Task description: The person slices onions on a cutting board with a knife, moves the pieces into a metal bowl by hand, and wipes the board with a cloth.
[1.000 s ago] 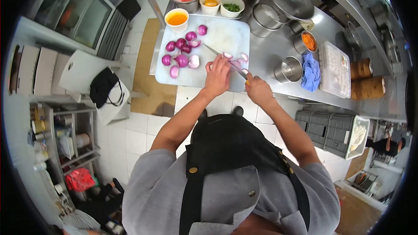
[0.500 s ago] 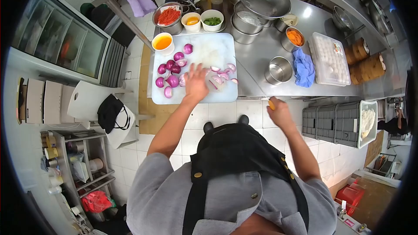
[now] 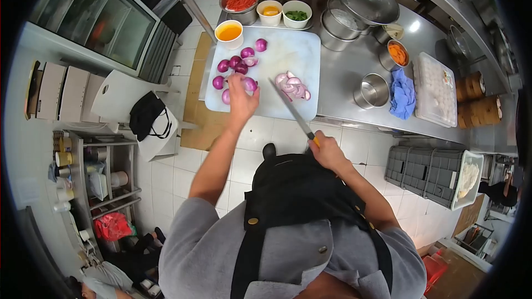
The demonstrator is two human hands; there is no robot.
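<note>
My left hand (image 3: pixel 241 103) is over the left part of a white cutting board (image 3: pixel 277 109), its fingers and thumb closed round a peeled red onion (image 3: pixel 250 84). Several more red onions (image 3: pixel 240 67) lie close by, beyond and beside the hand. In my right hand (image 3: pixel 329 152) is a kitchen knife (image 3: pixel 296 113) with a yellow handle; its blade points up and left across the board's front edge. Just right of the blade tip sits a pile of cut onion pieces (image 3: pixel 292 86).
Behind the onions stand a cup of orange liquid (image 3: pixel 229 33), a bowl of red shreds (image 3: pixel 240 1) and a bowl of chopped greens (image 3: pixel 297 14). To the right are a steel pot (image 3: pixel 372 91), a blue cloth (image 3: pixel 403 93) and an egg-tray-like plastic box (image 3: pixel 436 89). Another person (image 3: pixel 108 279) is at lower left.
My left hand has moved from the board's middle to the onions at left and closed. The knife has come left over the board. The cut pieces are now gathered in a pile. The view has shifted.
</note>
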